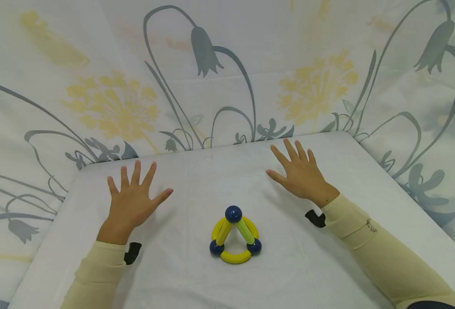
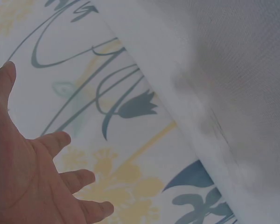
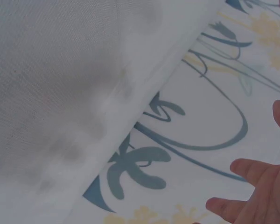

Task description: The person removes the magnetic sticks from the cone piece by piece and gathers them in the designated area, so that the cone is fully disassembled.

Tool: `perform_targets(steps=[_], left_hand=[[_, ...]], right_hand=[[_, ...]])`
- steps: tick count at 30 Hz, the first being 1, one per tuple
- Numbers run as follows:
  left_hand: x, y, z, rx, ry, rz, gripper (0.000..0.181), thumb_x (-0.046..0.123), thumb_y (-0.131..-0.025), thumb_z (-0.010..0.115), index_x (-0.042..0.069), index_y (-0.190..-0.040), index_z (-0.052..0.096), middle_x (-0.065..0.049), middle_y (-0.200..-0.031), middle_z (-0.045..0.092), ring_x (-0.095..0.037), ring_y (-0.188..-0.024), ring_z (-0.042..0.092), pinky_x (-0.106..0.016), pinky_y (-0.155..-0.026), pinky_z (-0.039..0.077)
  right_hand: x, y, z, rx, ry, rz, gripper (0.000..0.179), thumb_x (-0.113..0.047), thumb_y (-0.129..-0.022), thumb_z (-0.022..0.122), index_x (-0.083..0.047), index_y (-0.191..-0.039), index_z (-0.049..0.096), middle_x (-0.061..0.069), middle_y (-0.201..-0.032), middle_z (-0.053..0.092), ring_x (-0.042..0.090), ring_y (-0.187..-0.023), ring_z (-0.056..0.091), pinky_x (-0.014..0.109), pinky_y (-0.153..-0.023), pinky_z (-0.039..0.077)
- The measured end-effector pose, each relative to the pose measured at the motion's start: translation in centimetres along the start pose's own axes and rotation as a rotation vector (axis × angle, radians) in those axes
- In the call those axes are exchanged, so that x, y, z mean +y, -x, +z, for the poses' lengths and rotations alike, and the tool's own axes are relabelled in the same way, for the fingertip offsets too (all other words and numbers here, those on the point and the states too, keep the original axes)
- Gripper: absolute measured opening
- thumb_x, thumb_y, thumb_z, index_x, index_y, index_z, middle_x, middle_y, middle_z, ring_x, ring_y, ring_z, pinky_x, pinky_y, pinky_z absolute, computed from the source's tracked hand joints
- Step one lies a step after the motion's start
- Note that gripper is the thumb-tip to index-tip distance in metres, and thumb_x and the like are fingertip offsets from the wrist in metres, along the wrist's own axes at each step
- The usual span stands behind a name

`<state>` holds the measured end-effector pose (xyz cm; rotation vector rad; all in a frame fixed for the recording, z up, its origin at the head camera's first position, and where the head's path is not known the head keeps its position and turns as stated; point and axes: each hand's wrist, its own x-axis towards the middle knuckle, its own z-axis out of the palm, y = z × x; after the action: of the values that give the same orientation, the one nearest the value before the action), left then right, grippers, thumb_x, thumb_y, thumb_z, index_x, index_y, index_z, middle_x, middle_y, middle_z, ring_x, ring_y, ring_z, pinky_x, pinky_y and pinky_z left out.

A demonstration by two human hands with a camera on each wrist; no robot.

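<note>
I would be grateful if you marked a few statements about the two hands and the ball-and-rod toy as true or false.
1. The ball-and-rod toy shows three dark blue balls. True.
2. The left hand grips the toy. False: it holds nothing, its fingers spread.
3. The right hand is apart from the toy. True.
4. Both straight rods are yellow. False: one is yellow, the other light green.
5. In the head view, the toy appears lower than both hands. True.

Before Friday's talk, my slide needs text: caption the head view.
A ball-and-rod model on white cloth, left hand and right hand spread open either side.
</note>
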<state>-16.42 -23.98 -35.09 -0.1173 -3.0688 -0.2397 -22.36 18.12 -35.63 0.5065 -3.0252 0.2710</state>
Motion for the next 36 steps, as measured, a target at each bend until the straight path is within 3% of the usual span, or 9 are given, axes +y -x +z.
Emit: perform_targets(steps=[10, 14, 16, 20, 23, 27, 30, 32, 36], left_hand=[[0.7, -0.6, -0.5, 0.008, -0.009, 0.012, 0.094, 0.080, -0.091, 0.036, 0.024, -0.162, 0.010, -0.025, -0.166, 0.002, -0.057, -0.149, -0.005, -0.078, -0.109, -0.011], [1.3, -1.0, -0.7, 0.038, 0.007, 0.046, 0.092, 0.078, -0.092, 0.038, 0.025, -0.162, 0.010, -0.023, -0.167, 0.005, -0.054, -0.150, -0.001, -0.076, -0.111, -0.007], [1.9, -0.9, -0.7, 0.080, 0.062, 0.104, 0.083, 0.070, -0.096, 0.041, 0.024, -0.161, 0.018, -0.021, -0.165, 0.017, -0.049, -0.151, 0.013, -0.074, -0.114, 0.004], [4.2, 0.1, -0.4, 0.107, 0.345, 0.276, 0.056, 0.044, -0.103, 0.051, 0.021, -0.153, 0.039, -0.013, -0.146, 0.052, -0.034, -0.134, 0.048, -0.062, -0.109, 0.036], [6.5, 1.5, -0.1, 0.014, 0.526, 0.389, 0.048, 0.034, -0.103, 0.055, 0.022, -0.149, 0.046, -0.005, -0.128, 0.063, -0.022, -0.115, 0.059, -0.051, -0.098, 0.049], [9.0, 2.4, 0.6, -0.187, 0.577, 0.444, 0.057, 0.039, -0.097, 0.064, 0.031, -0.150, 0.043, -0.001, -0.121, 0.065, -0.012, -0.089, 0.060, -0.032, -0.074, 0.053], [10.3, 2.4, 1.3, -0.300, 0.568, 0.448, 0.064, 0.047, -0.091, 0.071, 0.036, -0.148, 0.043, 0.000, -0.116, 0.069, -0.009, -0.066, 0.055, -0.025, -0.056, 0.047], [10.9, 2.2, 1.8, -0.330, 0.582, 0.457, 0.065, 0.049, -0.088, 0.074, 0.035, -0.146, 0.047, 0.000, -0.113, 0.072, -0.008, -0.055, 0.051, -0.024, -0.051, 0.045], [11.7, 2.2, 2.7, -0.356, 0.645, 0.467, 0.062, 0.046, -0.086, 0.076, 0.031, -0.142, 0.053, -0.001, -0.107, 0.073, -0.005, -0.050, 0.044, -0.023, -0.048, 0.041]], right_hand=[[0.1, -0.1, -0.6, 0.015, -0.011, -0.014, 0.075, -0.062, -0.101, 0.038, -0.024, -0.162, 0.013, 0.019, -0.168, 0.004, 0.048, -0.153, 0.000, 0.072, -0.116, 0.006], [-0.2, -0.2, -1.2, 0.043, -0.041, -0.029, 0.074, -0.059, -0.102, 0.041, -0.023, -0.161, 0.016, 0.019, -0.168, 0.006, 0.048, -0.153, 0.003, 0.072, -0.116, 0.008], [-0.5, -0.1, -1.4, 0.071, -0.098, -0.049, 0.071, -0.056, -0.102, 0.043, -0.021, -0.161, 0.021, 0.019, -0.167, 0.013, 0.047, -0.153, 0.009, 0.069, -0.117, 0.012], [-1.8, 0.8, -2.0, 0.196, -0.359, -0.120, 0.052, -0.040, -0.104, 0.050, -0.013, -0.148, 0.048, 0.017, -0.149, 0.045, 0.037, -0.138, 0.041, 0.058, -0.112, 0.034], [-3.4, 2.1, -3.0, 0.308, -0.594, -0.196, 0.031, -0.024, -0.103, 0.054, -0.009, -0.129, 0.064, 0.011, -0.122, 0.062, 0.023, -0.112, 0.058, 0.043, -0.098, 0.049], [-5.6, 3.9, -4.3, 0.368, -0.780, -0.325, 0.020, -0.012, -0.101, 0.056, -0.008, -0.115, 0.069, 0.005, -0.104, 0.068, 0.012, -0.089, 0.060, 0.026, -0.082, 0.051], [-6.8, 4.6, -4.4, 0.322, -0.829, -0.420, 0.019, -0.007, -0.099, 0.059, -0.008, -0.113, 0.070, 0.002, -0.098, 0.068, 0.010, -0.079, 0.058, 0.022, -0.072, 0.050], [-7.3, 4.8, -4.3, 0.285, -0.829, -0.471, 0.019, -0.005, -0.097, 0.061, -0.009, -0.113, 0.070, 0.000, -0.091, 0.065, 0.010, -0.074, 0.056, 0.023, -0.068, 0.049], [-7.5, 4.9, -3.6, 0.212, -0.793, -0.552, 0.021, -0.004, -0.093, 0.066, -0.011, -0.112, 0.070, -0.004, -0.083, 0.060, 0.008, -0.071, 0.054, 0.023, -0.065, 0.049]])
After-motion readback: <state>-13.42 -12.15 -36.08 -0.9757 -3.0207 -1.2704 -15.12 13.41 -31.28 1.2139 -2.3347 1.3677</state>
